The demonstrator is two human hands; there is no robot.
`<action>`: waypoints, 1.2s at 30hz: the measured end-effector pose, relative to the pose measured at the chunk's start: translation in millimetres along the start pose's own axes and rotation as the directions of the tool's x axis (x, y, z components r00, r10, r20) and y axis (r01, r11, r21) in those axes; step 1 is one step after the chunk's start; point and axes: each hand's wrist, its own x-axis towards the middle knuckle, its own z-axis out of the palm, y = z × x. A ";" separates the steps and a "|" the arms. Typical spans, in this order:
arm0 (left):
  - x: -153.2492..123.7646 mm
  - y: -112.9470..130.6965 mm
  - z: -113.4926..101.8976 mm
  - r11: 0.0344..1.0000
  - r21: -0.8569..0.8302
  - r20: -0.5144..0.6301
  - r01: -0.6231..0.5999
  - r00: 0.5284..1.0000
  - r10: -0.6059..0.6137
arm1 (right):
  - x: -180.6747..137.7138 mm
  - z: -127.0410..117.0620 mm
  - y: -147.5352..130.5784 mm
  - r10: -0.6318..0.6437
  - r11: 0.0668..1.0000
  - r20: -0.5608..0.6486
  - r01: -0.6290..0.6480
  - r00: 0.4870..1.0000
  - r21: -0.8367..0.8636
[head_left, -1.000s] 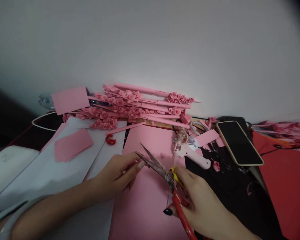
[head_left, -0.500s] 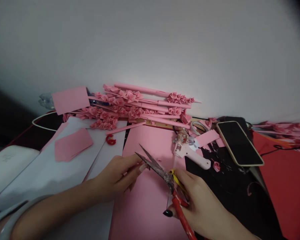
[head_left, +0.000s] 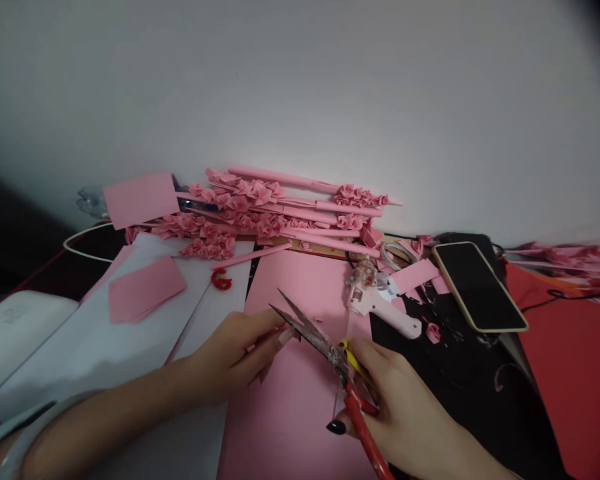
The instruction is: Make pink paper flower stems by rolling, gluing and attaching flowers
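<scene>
My right hand (head_left: 405,413) grips a pair of scissors (head_left: 330,360) with red and yellow handles; the worn blades are apart and point up and to the left. My left hand (head_left: 235,357) pinches a small piece of pink paper (head_left: 267,337) right at the blade tips. Both hands hover over a large pink sheet (head_left: 295,380) lying flat on the table.
Rolled pink paper sticks and paper flowers (head_left: 280,210) are piled against the wall. A pink-and-white glue gun (head_left: 380,300) and a phone (head_left: 477,287) lie to the right on black cloth. Pink cards (head_left: 145,287) rest on white sheets at left, beside a small red piece (head_left: 221,279).
The scissors and both hands have barely shifted; the blades stay apart at the pinched paper.
</scene>
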 end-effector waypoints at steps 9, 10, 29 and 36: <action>-0.8 1.1 0.0 1.000 -0.029 0.019 -0.010 1.000 0.011 | 0.3 1.5 1.6 -0.016 0.998 0.009 0.016 1.000 0.057; -1.1 0.7 0.4 0.999 -0.036 0.022 -0.008 1.000 0.009 | 0.4 1.9 1.7 -0.016 0.998 0.010 0.016 1.000 0.060; -3.1 -4.2 3.5 0.985 -0.161 0.079 0.068 0.995 -0.056 | -0.8 4.4 4.7 -0.043 0.995 -0.029 0.045 0.999 0.087; -2.4 -2.7 4.2 0.979 -0.188 0.077 0.079 0.995 -0.065 | -0.3 4.9 4.8 -0.047 0.997 -0.034 0.049 0.998 0.054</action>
